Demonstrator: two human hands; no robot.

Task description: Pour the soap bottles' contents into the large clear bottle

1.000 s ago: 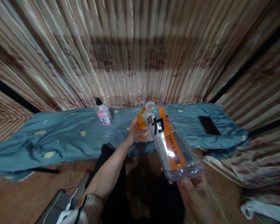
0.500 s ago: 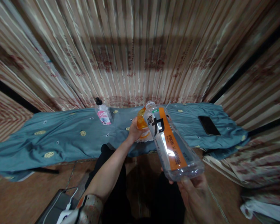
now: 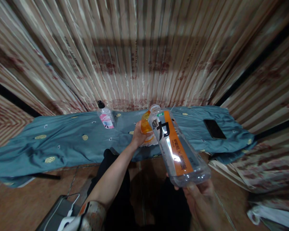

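My right grip [image 3: 198,197] holds a clear bottle [image 3: 177,147] by its base, neck slanting away toward my left grip [image 3: 139,134]. My left is wrapped round an orange container [image 3: 145,124], near that neck.

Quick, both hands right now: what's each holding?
Left hand: closed, holding the orange container, partly hidden.
Right hand: closed, holding the orange-labelled bottle near its base.
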